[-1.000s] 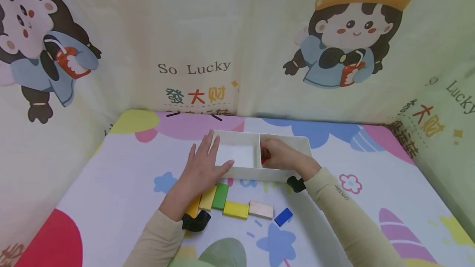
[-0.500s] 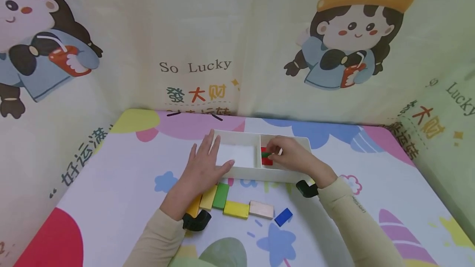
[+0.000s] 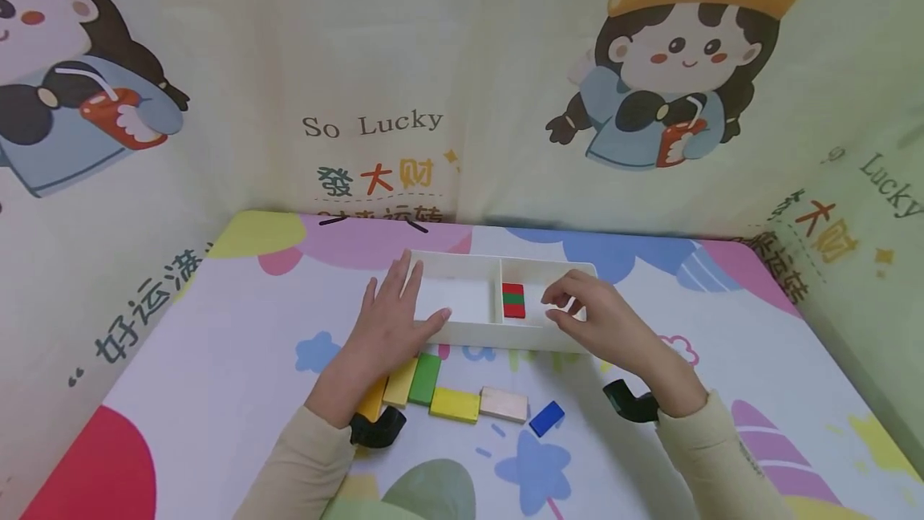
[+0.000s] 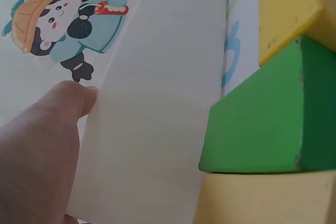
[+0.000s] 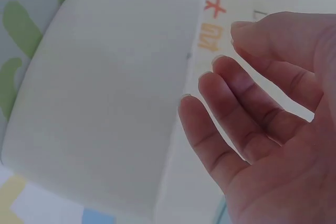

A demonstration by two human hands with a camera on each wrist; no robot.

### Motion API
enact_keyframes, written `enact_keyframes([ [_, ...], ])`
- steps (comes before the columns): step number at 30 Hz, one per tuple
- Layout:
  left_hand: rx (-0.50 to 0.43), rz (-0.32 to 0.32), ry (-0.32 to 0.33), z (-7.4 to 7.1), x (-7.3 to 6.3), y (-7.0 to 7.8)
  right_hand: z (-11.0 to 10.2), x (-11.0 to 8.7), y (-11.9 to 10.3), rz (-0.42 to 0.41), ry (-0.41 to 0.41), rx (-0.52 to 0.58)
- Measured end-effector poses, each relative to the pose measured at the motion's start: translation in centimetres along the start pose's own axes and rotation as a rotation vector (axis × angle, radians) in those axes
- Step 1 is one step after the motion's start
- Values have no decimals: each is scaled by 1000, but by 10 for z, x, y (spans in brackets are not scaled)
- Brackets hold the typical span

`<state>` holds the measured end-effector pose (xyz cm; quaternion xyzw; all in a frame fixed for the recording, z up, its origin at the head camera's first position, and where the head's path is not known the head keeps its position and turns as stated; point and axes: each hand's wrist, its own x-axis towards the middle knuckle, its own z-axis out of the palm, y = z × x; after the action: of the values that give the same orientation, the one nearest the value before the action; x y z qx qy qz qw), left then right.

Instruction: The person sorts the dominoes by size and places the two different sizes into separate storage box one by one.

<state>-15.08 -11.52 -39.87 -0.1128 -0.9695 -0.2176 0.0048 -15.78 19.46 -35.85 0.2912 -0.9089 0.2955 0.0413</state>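
A white two-compartment box (image 3: 505, 335) lies across the table. My left hand (image 3: 390, 319) rests on its left end with fingers spread and thumb over the front wall; the left wrist view shows that thumb (image 4: 79, 98) at the wall's top edge. Inside the right compartment, against the divider, a green block (image 3: 513, 299) lies between two red blocks, one a red block (image 3: 513, 289) behind it and the other a red block (image 3: 514, 311) in front. Over the right part of that compartment is my right hand (image 3: 606, 319), fingers loosely bent and apart, holding nothing.
In front of the box lie a green block (image 3: 424, 379), a pale yellow block (image 3: 400, 383), an orange-yellow block (image 3: 371, 400) partly hidden by my left wrist, a yellow block (image 3: 455, 405), a pale pink block (image 3: 504, 405) and a small blue block (image 3: 547, 419). A printed curtain stands behind.
My right hand has let go of the green block between the red ones and drawn back to the right, its fingers parting. My left hand has stayed on the box.
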Motion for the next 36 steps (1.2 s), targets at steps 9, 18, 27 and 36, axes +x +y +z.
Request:
enact_keyframes([
  [9, -2, 3, -8, -1, -2, -1, -4, -30, -13, -73, 102, -8],
  [18, -6, 10, 12, -3, -2, -2, 3, -51, -25, -35, 103, 24],
  [27, -12, 14, 16, -3, -3, -1, 15, -67, -21, -33, 69, 64],
  [36, 0, 9, 17, -3, -4, -1, 25, -71, -15, -140, 1, 142],
])
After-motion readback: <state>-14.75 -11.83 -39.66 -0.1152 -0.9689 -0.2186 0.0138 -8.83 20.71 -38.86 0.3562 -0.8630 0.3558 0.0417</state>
